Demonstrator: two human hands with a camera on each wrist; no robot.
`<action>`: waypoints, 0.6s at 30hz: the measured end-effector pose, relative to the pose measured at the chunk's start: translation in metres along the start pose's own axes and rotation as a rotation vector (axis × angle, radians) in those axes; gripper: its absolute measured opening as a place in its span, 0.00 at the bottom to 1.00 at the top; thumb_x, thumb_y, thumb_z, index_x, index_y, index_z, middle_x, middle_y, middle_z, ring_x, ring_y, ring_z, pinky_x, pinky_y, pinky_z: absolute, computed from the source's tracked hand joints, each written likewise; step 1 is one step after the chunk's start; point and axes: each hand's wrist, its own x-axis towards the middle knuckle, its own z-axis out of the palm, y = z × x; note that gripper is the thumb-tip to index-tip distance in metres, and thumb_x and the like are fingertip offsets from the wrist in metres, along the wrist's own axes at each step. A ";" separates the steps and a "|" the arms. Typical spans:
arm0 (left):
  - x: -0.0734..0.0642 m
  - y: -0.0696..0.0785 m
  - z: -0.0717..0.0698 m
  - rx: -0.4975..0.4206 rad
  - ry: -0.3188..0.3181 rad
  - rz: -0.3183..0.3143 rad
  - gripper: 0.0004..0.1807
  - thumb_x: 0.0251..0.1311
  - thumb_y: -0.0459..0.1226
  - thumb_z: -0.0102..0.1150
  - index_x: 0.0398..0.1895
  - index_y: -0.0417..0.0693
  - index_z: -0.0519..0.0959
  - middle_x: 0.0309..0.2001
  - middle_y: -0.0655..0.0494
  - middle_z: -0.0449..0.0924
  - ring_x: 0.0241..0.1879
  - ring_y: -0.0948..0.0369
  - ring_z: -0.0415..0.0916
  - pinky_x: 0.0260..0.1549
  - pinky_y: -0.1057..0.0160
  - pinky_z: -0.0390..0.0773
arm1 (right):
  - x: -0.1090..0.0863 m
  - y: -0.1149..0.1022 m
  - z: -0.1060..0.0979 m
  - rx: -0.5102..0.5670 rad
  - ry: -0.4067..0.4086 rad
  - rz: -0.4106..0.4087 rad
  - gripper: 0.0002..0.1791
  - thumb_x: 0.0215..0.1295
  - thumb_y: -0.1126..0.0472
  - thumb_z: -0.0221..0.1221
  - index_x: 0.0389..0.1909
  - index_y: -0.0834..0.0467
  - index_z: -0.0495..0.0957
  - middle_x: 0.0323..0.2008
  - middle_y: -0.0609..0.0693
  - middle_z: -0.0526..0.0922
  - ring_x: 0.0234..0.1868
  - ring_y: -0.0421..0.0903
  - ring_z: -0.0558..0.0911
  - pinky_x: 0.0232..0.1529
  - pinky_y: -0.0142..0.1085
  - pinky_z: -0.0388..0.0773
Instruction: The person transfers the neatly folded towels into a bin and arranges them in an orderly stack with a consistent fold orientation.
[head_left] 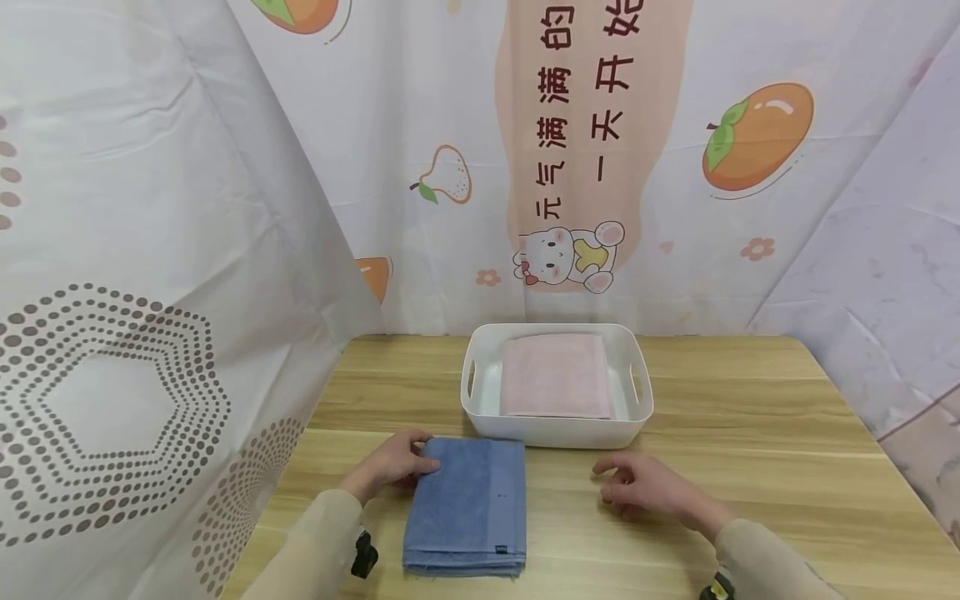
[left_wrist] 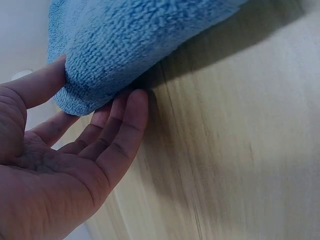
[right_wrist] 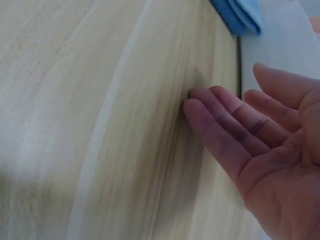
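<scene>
A blue folded towel [head_left: 468, 504] lies on the wooden table, its layered edge and small dark tag toward the front. My left hand [head_left: 393, 462] holds the towel's far left corner, the thumb on top and the other fingers at its underside. Up close in the left wrist view, the thumb [left_wrist: 42, 82] presses the fluffy towel [left_wrist: 125, 45] while the fingers reach beneath its rounded edge. To the right, my right hand [head_left: 648, 487] hovers low over the table with loosely bent fingers and nothing in it; the right wrist view shows its palm [right_wrist: 275, 175] bare.
Behind the towel stands a white plastic basket [head_left: 558, 433] with handle slots, holding a pink folded towel [head_left: 555, 375]. The wooden table [head_left: 750, 450] extends to both sides. A printed curtain [head_left: 420, 100] hangs along the back edge, another cloth [head_left: 112, 208] at the left.
</scene>
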 end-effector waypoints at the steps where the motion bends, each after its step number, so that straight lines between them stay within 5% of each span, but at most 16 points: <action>1: 0.000 0.000 0.000 -0.001 0.000 -0.002 0.36 0.58 0.34 0.73 0.68 0.33 0.70 0.45 0.43 0.80 0.35 0.54 0.80 0.32 0.53 0.85 | 0.000 0.001 0.000 0.006 -0.002 0.000 0.21 0.70 0.66 0.62 0.59 0.73 0.74 0.32 0.58 0.84 0.33 0.52 0.84 0.32 0.45 0.86; 18: -0.002 0.005 0.005 0.049 0.026 0.038 0.34 0.54 0.34 0.72 0.64 0.33 0.73 0.49 0.45 0.79 0.44 0.55 0.78 0.43 0.56 0.81 | -0.001 0.002 0.001 0.022 -0.010 0.031 0.21 0.70 0.67 0.62 0.60 0.73 0.74 0.34 0.59 0.85 0.34 0.54 0.83 0.34 0.49 0.85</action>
